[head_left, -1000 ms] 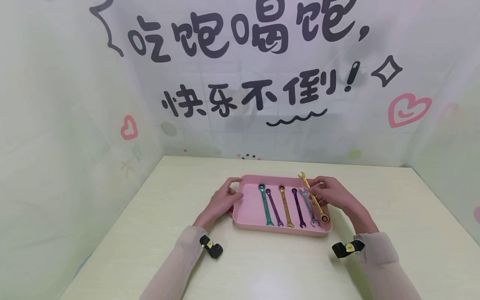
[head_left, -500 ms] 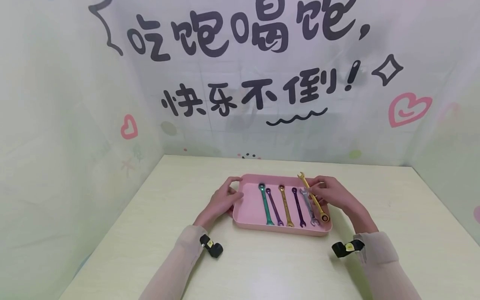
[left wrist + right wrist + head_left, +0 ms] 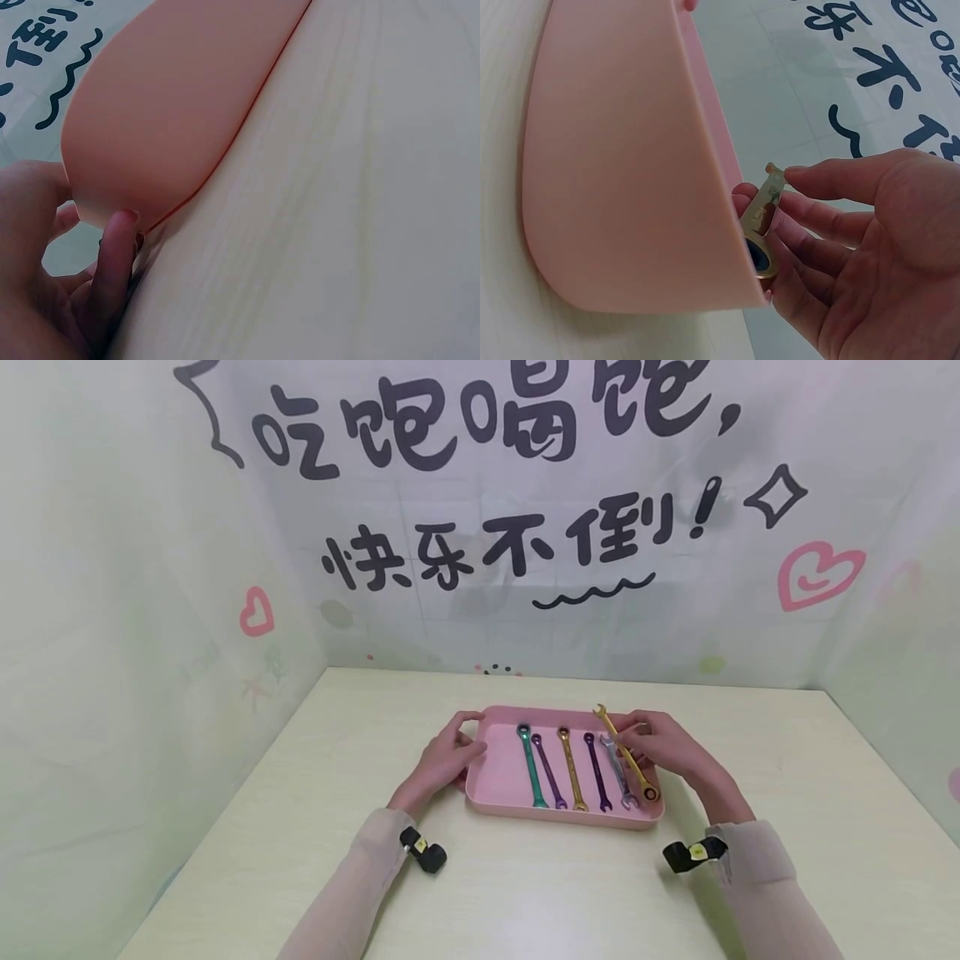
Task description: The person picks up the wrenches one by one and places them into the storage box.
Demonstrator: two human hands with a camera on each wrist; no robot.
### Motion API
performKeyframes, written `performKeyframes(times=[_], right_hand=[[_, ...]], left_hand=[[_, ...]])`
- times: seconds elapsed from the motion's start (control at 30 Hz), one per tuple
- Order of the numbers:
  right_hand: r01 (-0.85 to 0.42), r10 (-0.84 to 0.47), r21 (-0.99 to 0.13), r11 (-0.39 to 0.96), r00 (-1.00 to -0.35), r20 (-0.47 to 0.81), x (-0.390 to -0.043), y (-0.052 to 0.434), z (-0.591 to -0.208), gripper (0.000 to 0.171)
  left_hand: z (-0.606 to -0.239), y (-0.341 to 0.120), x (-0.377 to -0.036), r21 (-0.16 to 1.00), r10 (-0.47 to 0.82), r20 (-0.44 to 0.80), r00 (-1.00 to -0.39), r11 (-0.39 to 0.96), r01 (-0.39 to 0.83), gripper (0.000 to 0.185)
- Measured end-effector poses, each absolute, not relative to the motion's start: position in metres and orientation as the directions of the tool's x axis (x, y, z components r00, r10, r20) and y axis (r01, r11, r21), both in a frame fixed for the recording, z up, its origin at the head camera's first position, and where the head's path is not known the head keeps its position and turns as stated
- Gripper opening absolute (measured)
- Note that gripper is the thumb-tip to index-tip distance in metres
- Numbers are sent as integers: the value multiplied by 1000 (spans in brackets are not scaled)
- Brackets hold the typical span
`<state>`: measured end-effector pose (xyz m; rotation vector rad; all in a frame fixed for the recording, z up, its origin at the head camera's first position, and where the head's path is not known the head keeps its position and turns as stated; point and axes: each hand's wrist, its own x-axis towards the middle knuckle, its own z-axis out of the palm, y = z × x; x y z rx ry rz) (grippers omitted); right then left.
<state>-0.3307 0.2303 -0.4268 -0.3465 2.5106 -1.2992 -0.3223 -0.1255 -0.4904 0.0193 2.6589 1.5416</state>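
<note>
Right hand (image 3: 663, 747) hides the gold wrench's (image 3: 626, 753) middle.

Light was soft, even and bright, with only faint shadows under the tray (image 3: 562, 818) on the tabletop (image 3: 525, 893). The head view bowed slightly at its edges. Both wrist views were blurred up close.

Backdrop cloth (image 3: 525, 485) with black Chinese lettering "吃饱喝饱, 快乐不倒!"

Staged tabletop booth: pale table (image 3: 525, 902) enclosed by printed cartoon backdrop (image 3: 495, 527) with hearts and Chinese lettering.
</note>
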Motion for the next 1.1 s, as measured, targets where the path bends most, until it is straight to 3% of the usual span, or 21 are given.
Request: performKeyframes(times=[1.1], right_hand=[[-108, -378, -827, 552, -916, -132, -331, 220, -434, 41]], left_hand=[[-490, -125, -322, 875, 45, -66, -997, 484, -36, 50]])
